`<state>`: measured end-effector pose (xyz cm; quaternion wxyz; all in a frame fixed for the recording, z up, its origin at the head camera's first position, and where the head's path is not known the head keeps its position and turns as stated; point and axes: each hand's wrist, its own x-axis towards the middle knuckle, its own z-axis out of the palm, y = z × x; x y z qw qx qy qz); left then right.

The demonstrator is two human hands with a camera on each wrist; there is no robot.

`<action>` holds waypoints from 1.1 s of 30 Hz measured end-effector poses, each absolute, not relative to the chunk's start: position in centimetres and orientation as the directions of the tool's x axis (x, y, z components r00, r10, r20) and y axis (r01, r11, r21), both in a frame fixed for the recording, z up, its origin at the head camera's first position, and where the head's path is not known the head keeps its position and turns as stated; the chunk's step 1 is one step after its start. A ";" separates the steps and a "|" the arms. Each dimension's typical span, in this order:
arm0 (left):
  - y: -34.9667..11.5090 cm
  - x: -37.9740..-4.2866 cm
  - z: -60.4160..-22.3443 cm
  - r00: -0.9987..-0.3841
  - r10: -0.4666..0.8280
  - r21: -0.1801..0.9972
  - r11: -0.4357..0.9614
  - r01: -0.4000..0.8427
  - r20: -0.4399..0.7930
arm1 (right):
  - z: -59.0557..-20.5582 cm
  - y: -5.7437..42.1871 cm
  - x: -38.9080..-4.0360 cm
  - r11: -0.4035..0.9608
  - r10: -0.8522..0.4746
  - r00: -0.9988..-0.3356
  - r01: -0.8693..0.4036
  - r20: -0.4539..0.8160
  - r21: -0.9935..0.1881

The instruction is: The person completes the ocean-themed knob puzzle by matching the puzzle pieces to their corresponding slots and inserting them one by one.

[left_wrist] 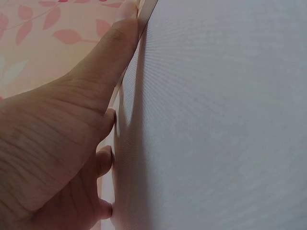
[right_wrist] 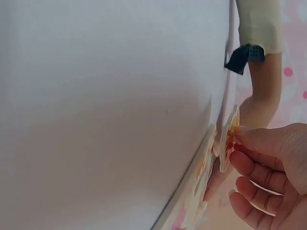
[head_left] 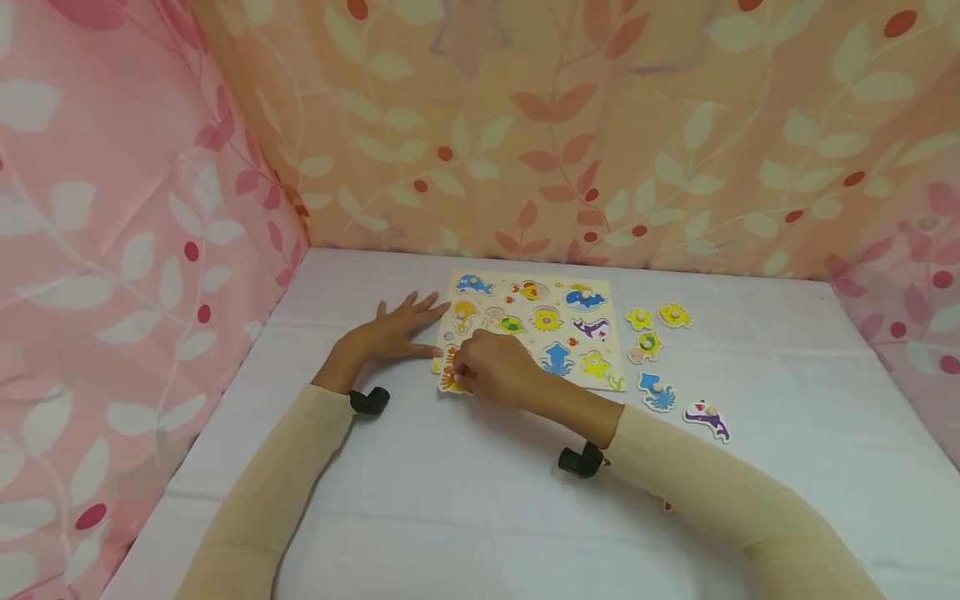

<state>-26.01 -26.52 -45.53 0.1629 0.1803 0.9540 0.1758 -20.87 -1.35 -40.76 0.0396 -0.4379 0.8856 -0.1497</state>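
Observation:
A flat sea-animal puzzle board lies on the white-covered table. Over its lower left corner my right hand pinches an orange-and-yellow crab puzzle piece between thumb and finger. In the right wrist view, that piece stands tilted on its edge close over the board, the other fingers loosely bent. My left hand lies spread at the board's left side, its thumb at the board's edge. Seen from the left wrist, the thumb is straight along that edge. A blue whale piece sits in the board's upper left.
Right of the board lie loose knobbed pieces: a yellow star, a yellow pufferfish, a turtle, a blue squid and a purple whale. A small red piece shows partly under the right sleeve. Floral cloth walls surround the table.

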 end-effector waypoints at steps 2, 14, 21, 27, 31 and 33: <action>-26.4 -26.0 -45.5 -0.883 0.398 0.392 0.875 0.285 -0.248 | -40.7 -1.3 -21.4 0.580 -0.780 -0.622 -0.759 0.067 -0.296; -26.3 -26.3 -45.5 -0.874 0.414 0.405 0.866 0.293 -0.255 | -41.0 -1.4 -24.1 0.609 -0.761 -0.645 -0.746 0.065 -0.268; -26.5 -26.2 -45.4 -0.873 0.417 0.415 0.862 0.290 -0.255 | -41.2 -1.9 -24.9 0.599 -0.773 -0.632 -0.757 0.058 -0.260; -26.5 -26.1 -45.4 -0.869 0.423 0.412 0.862 0.297 -0.258 | -41.6 -2.2 -25.3 0.617 -0.767 -0.641 -0.747 0.022 -0.248; -26.6 -26.2 -45.4 -0.870 0.418 0.410 0.864 0.291 -0.263 | -41.7 -2.3 -25.5 0.621 -0.767 -0.642 -0.746 0.012 -0.242; -26.6 -26.3 -45.4 -0.870 0.416 0.407 0.866 0.290 -0.265 | -41.7 -2.3 -25.6 0.621 -0.768 -0.641 -0.746 0.008 -0.241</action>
